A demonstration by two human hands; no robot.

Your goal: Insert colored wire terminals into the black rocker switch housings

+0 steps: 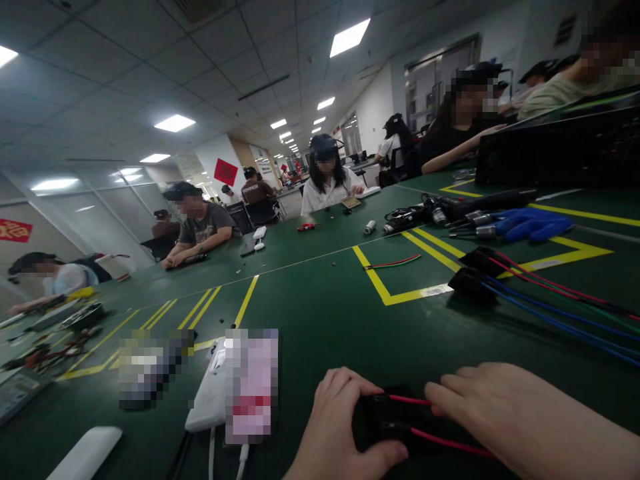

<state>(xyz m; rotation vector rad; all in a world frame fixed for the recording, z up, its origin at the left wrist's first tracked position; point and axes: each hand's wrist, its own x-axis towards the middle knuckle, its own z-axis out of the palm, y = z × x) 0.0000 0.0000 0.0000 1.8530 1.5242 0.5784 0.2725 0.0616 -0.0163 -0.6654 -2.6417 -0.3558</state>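
Near the front edge of the view, my left hand (340, 430) is wrapped round a small black block (377, 415), thumb on the near side and fingers on the far side. Two red wires (447, 443) come out of the block's right side. My right hand (510, 413) is closed on the upper red wire just right of the block; its fingertips are partly hidden. Beyond my right hand lie two similar black blocks (473, 288), with red, green and blue wires (565, 320) running off to the right.
White power banks (207, 387) and a pixelated pink device (255, 387) with cables lie left of my hands. A blue glove (535, 225), metal-tipped tools (475, 227) and a thin wire piece (395, 265) lie farther back. Yellow tape (387, 297) marks the green table. Several people sit around it.
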